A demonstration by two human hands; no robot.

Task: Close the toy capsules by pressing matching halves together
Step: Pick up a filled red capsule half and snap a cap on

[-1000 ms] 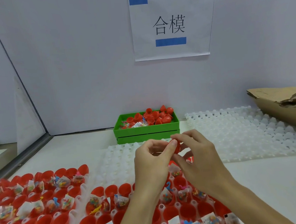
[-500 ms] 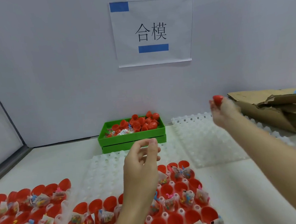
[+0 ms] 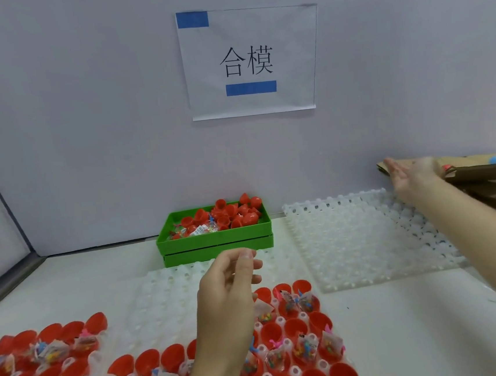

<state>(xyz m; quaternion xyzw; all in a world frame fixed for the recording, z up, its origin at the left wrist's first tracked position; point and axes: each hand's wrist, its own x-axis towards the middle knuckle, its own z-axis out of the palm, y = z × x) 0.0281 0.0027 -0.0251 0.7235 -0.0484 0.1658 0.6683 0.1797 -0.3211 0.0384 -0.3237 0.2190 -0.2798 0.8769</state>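
A white worktop [image 3: 68, 284] meets a pale wall with a paper sign [image 3: 248, 62]. Most red capsule halves [image 3: 299, 328] sit open in white trays [image 3: 268, 322], many holding toy packets, so most closing appears to remain. The left hand [image 3: 224, 299] hovers, fingers loosely curled, empty. The right hand [image 3: 409, 176] reaches over the cardboard box [image 3: 481, 171], fingers spread, holding nothing.

Right hand [image 3: 410, 176] seemingly empty over cardboard box [image 3: 481, 174].

One head-worn view looks forward and down, close over the table [image 3: 390, 325], facing the wall [image 3: 82, 113].
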